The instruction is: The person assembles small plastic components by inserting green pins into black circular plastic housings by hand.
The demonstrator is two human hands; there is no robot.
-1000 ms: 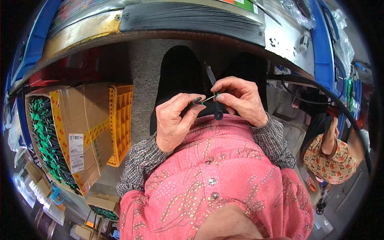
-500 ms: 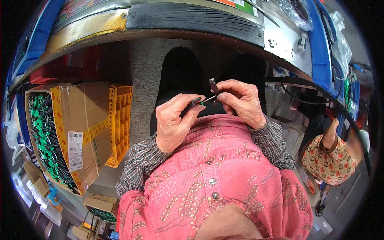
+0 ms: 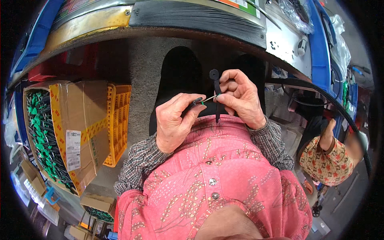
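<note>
My left hand [image 3: 175, 120] is closed in a pinch on a thin metal rod [image 3: 209, 99] with a black end and a small green bit beside the fingertips. Its tip points to the right and meets a flat black strip [image 3: 216, 89] in front of my lap. This strip stands lengthwise, with a round, disc-like head at its far end and a narrow tail toward my waist. Pinched between thumb and fingers, it is in my right hand [image 3: 241, 98]. Fingers hide part of both pieces, and I cannot tell whether the rod passes through the strip.
A cardboard box [image 3: 86, 132] full of black and green pieces stands at left, beside a yellow plastic crate [image 3: 118, 124]. Ahead is the workbench edge [image 3: 196, 25]. A black cable [image 3: 340, 104] curves down at right, near another person [image 3: 328, 158].
The black strip in my right hand has turned, so its round head now faces up and its tail shows below. My right fingers have shifted on it; my left hand stays almost still.
</note>
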